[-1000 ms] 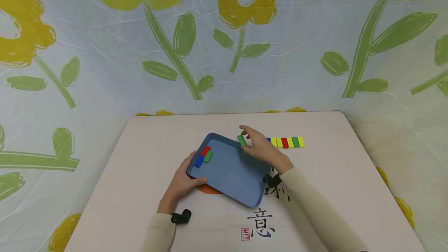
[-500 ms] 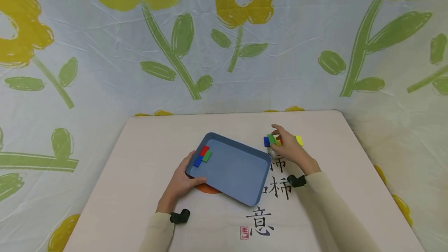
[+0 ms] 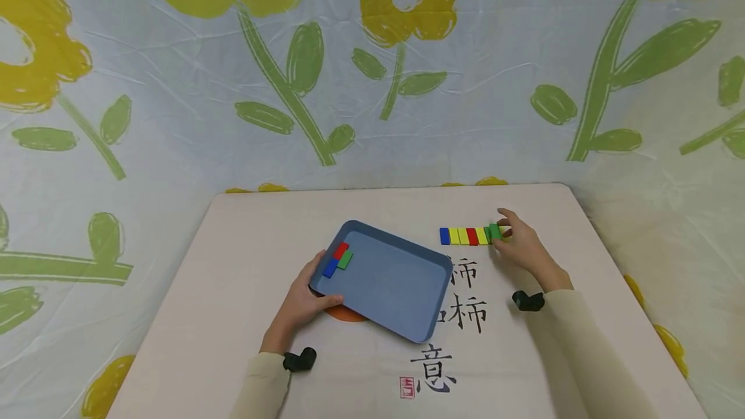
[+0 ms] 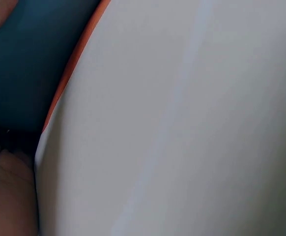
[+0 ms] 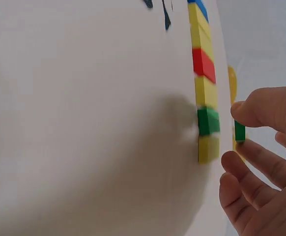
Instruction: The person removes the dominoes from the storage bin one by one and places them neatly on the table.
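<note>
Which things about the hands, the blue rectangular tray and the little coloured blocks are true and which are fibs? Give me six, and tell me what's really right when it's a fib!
1. The right hand pinches a green rectangular block. True.
2. The left hand is nowhere near the blue rectangular tray. False: it holds the tray at a corner.
3. Three small rectangular blocks lie in the tray. True.
4. The straight row of flat coloured blocks has two red ones. False: it has only one red block.
5. A blue block lies at one end of the row. True.
6. The row has no yellow in it. False: it has four yellow blocks.
</note>
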Demonstrator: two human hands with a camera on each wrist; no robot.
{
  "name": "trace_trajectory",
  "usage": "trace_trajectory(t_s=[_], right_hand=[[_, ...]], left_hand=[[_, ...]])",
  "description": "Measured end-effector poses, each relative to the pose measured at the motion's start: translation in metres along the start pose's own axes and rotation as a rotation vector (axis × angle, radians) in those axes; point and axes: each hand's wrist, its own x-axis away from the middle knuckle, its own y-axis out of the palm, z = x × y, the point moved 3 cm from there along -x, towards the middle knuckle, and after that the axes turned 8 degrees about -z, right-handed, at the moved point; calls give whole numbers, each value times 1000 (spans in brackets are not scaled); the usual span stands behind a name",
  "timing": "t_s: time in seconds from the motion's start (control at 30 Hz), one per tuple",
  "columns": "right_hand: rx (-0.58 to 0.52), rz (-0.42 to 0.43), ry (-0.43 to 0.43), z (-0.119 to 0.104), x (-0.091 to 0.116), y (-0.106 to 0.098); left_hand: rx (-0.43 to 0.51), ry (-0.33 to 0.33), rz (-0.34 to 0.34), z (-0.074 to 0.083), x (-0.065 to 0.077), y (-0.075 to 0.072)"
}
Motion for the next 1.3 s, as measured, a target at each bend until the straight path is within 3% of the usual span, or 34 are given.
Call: trace_trajectory(t_s=[0.33,0.9,1.13,1.3], right_hand=[[-17,-6,67,31,3,-6],[1,-4,35,39,1,-4],[4,-17,59,41,-2,-3],[-7,23,45,38,2,-7]], left_hand=[[1,-1,-3,1,0,1],[-15,-21,0,-2,-1,0],[-10,-22,-1,-4,-2,1],[-13,-20,0,-4,-1,0]])
